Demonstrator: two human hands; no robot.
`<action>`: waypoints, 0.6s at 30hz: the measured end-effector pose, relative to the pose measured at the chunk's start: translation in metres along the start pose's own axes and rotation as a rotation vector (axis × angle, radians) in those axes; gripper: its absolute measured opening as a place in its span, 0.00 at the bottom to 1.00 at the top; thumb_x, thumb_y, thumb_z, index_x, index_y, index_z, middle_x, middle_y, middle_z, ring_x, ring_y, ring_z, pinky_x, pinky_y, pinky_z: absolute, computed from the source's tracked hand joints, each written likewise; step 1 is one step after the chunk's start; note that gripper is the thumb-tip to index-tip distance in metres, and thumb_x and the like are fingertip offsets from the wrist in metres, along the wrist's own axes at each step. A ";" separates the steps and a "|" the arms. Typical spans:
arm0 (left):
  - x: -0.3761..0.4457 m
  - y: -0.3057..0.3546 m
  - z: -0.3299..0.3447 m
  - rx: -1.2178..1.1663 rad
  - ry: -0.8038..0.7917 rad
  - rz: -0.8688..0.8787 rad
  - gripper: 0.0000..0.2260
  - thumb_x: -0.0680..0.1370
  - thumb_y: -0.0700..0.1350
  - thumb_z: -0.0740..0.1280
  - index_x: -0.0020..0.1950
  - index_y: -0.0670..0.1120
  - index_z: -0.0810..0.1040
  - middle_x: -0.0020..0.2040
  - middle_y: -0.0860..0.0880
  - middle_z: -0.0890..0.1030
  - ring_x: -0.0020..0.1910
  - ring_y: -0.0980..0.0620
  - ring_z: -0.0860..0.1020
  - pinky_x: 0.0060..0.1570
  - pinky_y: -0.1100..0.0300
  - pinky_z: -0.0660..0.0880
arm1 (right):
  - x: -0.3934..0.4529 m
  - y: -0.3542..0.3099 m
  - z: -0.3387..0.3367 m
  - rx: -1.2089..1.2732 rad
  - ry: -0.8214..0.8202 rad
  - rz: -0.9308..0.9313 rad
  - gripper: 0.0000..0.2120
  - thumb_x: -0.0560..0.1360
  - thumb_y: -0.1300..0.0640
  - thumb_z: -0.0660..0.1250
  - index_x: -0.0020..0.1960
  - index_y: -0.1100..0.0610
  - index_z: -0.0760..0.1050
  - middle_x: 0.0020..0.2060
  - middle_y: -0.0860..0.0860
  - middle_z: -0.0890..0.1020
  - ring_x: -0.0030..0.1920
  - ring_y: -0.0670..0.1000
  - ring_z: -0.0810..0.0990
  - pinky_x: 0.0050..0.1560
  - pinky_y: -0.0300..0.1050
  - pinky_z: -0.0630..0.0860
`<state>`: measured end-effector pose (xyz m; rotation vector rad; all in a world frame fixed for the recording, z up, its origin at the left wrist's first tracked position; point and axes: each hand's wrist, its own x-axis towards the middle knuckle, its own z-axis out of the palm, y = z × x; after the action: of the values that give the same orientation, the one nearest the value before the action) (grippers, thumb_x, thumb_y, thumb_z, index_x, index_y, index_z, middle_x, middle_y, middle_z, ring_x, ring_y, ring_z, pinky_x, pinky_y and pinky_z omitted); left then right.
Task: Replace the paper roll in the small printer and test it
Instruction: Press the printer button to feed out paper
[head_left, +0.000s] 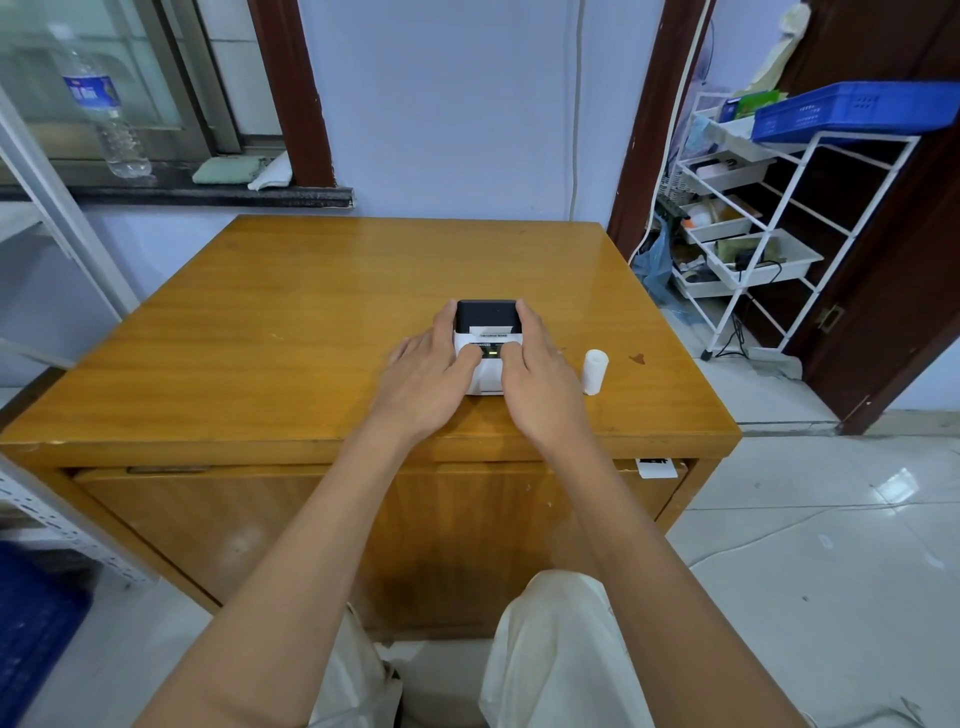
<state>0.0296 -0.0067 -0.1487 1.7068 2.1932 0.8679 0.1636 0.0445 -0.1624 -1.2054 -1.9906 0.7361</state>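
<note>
A small printer (488, 317), black on top and white in front, sits on the wooden table (291, 332) near its front right. A short strip of paper shows at its slot and a green light glows on its front panel. My left hand (428, 371) clasps the printer's left side, thumb on the panel. My right hand (543, 371) clasps its right side, thumb also on the panel. A white paper roll (595, 371) lies on the table just right of my right hand, apart from it.
A white wire rack (769, 234) with trays and a blue crate (852, 111) stands to the right of the table. A water bottle (101, 109) stands on the window sill at the far left. A metal shelf frame (57, 218) flanks the table's left.
</note>
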 end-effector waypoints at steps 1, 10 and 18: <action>0.000 0.000 0.000 0.000 0.000 0.000 0.29 0.84 0.52 0.52 0.85 0.49 0.50 0.76 0.46 0.73 0.74 0.48 0.68 0.75 0.49 0.59 | 0.000 0.000 0.000 0.000 -0.001 0.001 0.26 0.85 0.53 0.50 0.83 0.51 0.53 0.80 0.48 0.63 0.48 0.48 0.76 0.44 0.47 0.71; 0.001 -0.001 0.001 0.007 0.002 0.006 0.29 0.84 0.52 0.51 0.85 0.49 0.50 0.76 0.47 0.73 0.74 0.47 0.68 0.75 0.49 0.59 | -0.001 -0.002 -0.002 0.009 -0.003 -0.001 0.26 0.86 0.54 0.49 0.83 0.52 0.52 0.81 0.49 0.62 0.58 0.52 0.77 0.48 0.46 0.69; 0.003 -0.004 0.003 0.007 0.001 0.009 0.30 0.83 0.52 0.52 0.85 0.49 0.50 0.76 0.48 0.72 0.75 0.49 0.66 0.76 0.50 0.57 | -0.002 -0.002 -0.003 0.000 -0.001 0.010 0.26 0.85 0.54 0.50 0.83 0.50 0.52 0.81 0.47 0.60 0.65 0.55 0.75 0.51 0.45 0.67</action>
<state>0.0269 -0.0036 -0.1525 1.7204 2.1933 0.8647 0.1655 0.0419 -0.1597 -1.2165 -1.9861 0.7416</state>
